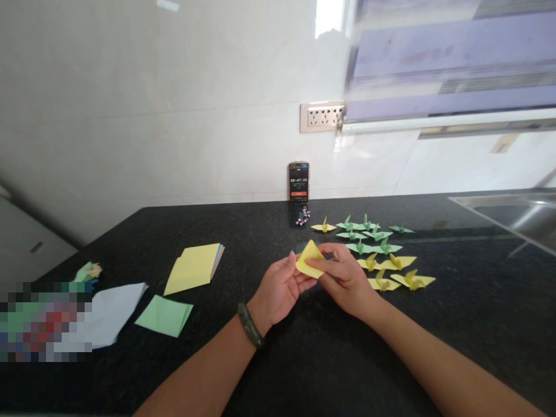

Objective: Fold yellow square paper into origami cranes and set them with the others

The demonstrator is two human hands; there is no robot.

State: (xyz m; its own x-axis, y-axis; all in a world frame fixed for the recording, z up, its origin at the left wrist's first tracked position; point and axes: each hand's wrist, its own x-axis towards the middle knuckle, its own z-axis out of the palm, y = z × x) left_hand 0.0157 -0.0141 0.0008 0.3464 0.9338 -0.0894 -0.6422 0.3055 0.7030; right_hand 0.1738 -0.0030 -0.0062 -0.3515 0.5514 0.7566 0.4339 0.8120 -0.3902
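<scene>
A partly folded piece of yellow origami paper [310, 258], with a point at its top, is held between both hands above the dark counter. My left hand [284, 284] grips its left edge, the thumb in front and the fingers behind and below. My right hand [347, 278] pinches it from the right, its index finger lying across the front. Just right of my right hand stand several yellow paper cranes [382, 281], with several green paper cranes [360, 247] behind them. One more yellow crane [324, 227] sits farther back.
A phone [299, 182] showing a timer leans on the wall, a beaded item [303, 218] before it. At left lie a yellow-topped paper stack [193, 266], folded green paper [164, 315] and white sheets [115, 313]. A metal sink [512, 214] is at far right.
</scene>
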